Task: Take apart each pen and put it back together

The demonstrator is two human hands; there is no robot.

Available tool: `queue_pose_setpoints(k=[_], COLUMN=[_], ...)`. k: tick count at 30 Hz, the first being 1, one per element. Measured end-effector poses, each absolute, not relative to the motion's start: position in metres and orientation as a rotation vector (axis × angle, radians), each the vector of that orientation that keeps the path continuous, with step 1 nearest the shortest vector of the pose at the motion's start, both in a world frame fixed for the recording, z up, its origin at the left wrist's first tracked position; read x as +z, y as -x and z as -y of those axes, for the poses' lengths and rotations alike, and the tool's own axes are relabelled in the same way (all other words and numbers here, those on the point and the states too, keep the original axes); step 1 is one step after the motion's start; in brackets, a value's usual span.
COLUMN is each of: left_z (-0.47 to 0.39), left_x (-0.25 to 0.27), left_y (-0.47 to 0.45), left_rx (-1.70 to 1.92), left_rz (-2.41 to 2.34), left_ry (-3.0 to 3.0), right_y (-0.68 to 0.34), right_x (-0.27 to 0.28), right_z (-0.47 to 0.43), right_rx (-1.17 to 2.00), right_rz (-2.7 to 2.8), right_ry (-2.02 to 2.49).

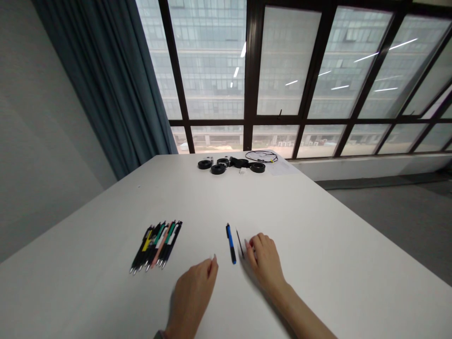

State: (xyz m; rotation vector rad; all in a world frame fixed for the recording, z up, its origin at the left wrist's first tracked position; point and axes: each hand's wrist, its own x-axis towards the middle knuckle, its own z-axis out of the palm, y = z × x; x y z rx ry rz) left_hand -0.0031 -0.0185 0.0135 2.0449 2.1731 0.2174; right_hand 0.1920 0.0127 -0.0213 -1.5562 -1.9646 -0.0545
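Table [310, 263], standing nearby. Blue pen [231, 242] flat between the two hands, long axis running away from the person, far end leaning slightly left. Thin dark rod [239, 242] just right of it, apart, roughly parallel. Rod lies left of the right hand [264, 259], close by its fingertips; contact unclear. That hand is clearly the nearer to the rod. Its fingers curl inward; whether they pinch anything, cannot tell. Left hand [194, 289] left of the pen and nearer the person, fingers folded under, thumb against them; contents hidden. Row of pens [158, 245] farther left.
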Motion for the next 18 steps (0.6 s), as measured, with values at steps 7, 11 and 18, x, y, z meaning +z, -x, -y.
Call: queue_pose_setpoints(k=[7, 11, 18], left_z=[0.0198, 0.0195, 0.0194], left_x=[0.0165, 0.0161, 0.0134], left_y=[0.0013, 0.0021, 0.0021], left_rx=[0.182, 0.192, 0.230], left_rz=[-2.184, -2.177, -2.169], left_ry=[-2.047, -2.063, -2.060], right_y=[-0.1998, -0.1960, -0.1906], right_x=[-0.0203, -0.0206, -0.0256], right_z=[-0.0139, -0.0124, -0.0110], right_rx=[0.032, 0.058, 0.007], right_rz=[1.946, 1.965, 2.025], right_ry=[1.691, 1.687, 1.532])
